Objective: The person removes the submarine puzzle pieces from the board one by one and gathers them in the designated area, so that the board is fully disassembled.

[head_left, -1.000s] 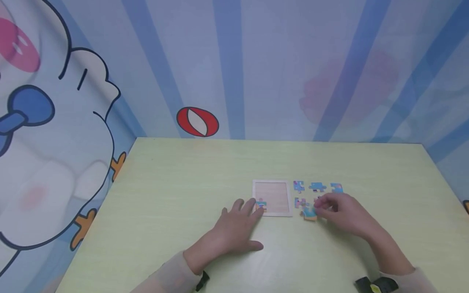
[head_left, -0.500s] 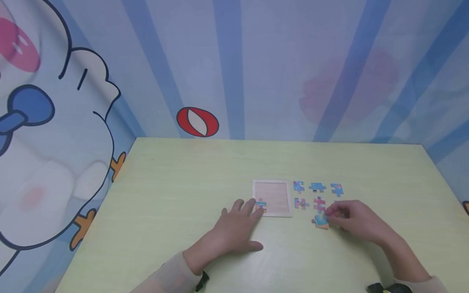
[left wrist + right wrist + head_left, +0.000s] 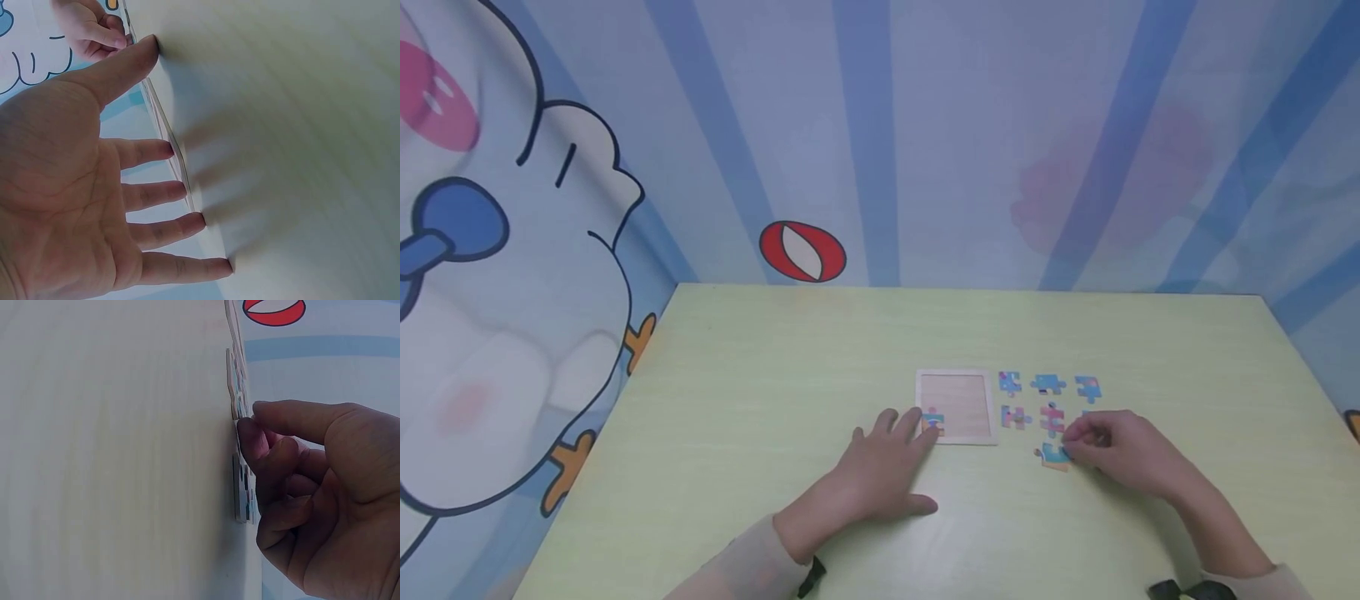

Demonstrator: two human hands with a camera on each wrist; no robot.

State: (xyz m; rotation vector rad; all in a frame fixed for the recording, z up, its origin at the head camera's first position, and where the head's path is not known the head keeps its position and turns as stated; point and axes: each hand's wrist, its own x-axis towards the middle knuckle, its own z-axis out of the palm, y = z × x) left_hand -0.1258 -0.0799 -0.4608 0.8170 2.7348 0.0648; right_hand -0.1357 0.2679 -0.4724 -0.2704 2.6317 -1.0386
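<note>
My left hand lies with fingers spread, its fingertips at the lower left side of a pale square puzzle frame. A small puzzle piece sits in that frame's lower left corner, beside the index finger. The left wrist view shows the palm and straight fingers touching down at the tips. Right of the frame, my right hand pinches a blue and orange puzzle piece by its right side, low at the table. Thumb and index finger come together in the right wrist view, other fingers curled.
Several loose puzzle pieces lie in rows right of the frame, among them a blue piece and a pink piece. My right hand partly covers one more. The pale table ends at a blue striped backdrop.
My right hand has moved right and slightly nearer with the blue and orange puzzle piece, uncovering the pink piece. Over the last half second it barely moves. The left hand stays put.
</note>
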